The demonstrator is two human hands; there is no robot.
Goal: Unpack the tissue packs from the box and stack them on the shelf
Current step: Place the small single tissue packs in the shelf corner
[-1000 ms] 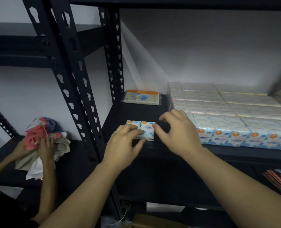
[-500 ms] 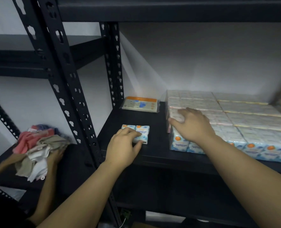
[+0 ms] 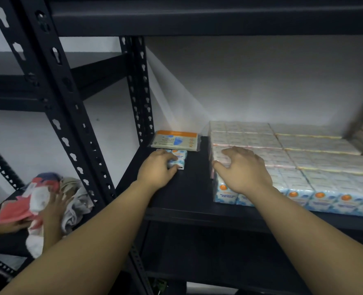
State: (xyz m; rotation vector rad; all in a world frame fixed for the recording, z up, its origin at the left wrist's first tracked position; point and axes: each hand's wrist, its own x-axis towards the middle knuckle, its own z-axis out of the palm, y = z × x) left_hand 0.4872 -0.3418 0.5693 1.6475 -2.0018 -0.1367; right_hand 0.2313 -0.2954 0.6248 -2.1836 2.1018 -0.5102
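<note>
Small tissue pack [image 3: 177, 159] sits near the shelf's [image 3: 189, 189] back left corner, left hand [image 3: 157, 170] fingers curled around it. Right hand [image 3: 243, 170] rests, fingers spread, on the big stack [image 3: 304, 167].

Shelf board [image 3: 193, 188]: bare strip between the small tissue pack [image 3: 179, 159] at 9 o'clock and the tissue pack stack [image 3: 304, 167] at 3 o'clock, open toward 6 o'clock. At 12 o'clock, flat orange-topped packet [image 3: 176, 141] lies touching the small pack; slotted uprights [image 3: 70, 124] bound the 9 o'clock side. Open height above the stack, closed overhead by the upper shelf [image 3: 197, 18].
</note>
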